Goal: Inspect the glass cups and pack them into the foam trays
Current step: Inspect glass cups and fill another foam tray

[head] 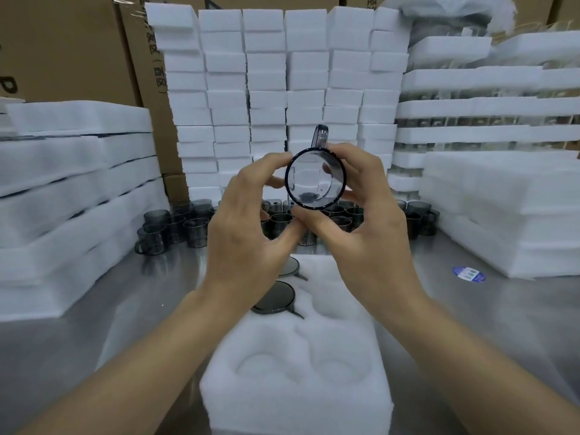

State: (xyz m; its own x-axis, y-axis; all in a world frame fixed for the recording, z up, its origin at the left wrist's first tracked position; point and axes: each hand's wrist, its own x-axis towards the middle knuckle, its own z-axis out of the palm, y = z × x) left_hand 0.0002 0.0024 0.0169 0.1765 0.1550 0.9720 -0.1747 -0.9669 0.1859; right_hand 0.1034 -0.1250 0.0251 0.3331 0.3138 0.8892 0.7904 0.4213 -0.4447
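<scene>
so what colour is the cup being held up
Smoky grey see-through glass cup with a dark rim, best in the head view.

This is a packing station in a factory or warehouse. Brown shipping cartons (62, 48) tower at 11 o'clock, white foam blocks (282, 89) are stacked high at 12, foam trays (62, 183) pile up at 9 and 3, and dozens of identical smoked glass cups (175, 224) crowd a steel worktop (150, 293).

Foam tray (295, 390) lies before the loose cups (175, 227), foam stacks (282, 89) behind.
</scene>
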